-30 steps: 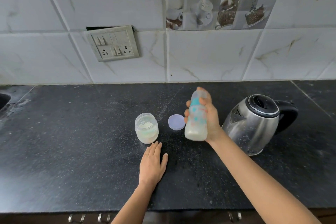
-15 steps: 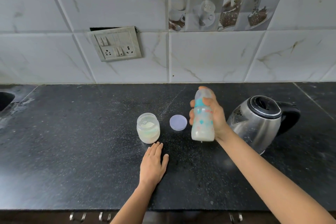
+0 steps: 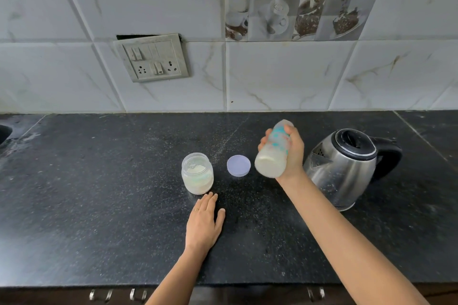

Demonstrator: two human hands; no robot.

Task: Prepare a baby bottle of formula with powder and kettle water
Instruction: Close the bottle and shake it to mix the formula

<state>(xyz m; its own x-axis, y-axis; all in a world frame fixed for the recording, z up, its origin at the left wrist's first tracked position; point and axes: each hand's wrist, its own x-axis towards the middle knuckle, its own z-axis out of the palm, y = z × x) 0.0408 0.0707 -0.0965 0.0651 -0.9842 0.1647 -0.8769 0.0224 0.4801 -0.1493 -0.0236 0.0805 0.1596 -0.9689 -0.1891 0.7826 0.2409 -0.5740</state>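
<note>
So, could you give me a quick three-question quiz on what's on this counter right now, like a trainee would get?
1. True or false: the powder jar has its lid on.
2. The right hand grips: A the lid, B the baby bottle, C the powder jar?
3. Fill in: the left hand lies flat on the ____.

Key: 1 false, the lid lies on the countertop between the powder jar and the baby bottle. 2 B. 3 countertop.
</note>
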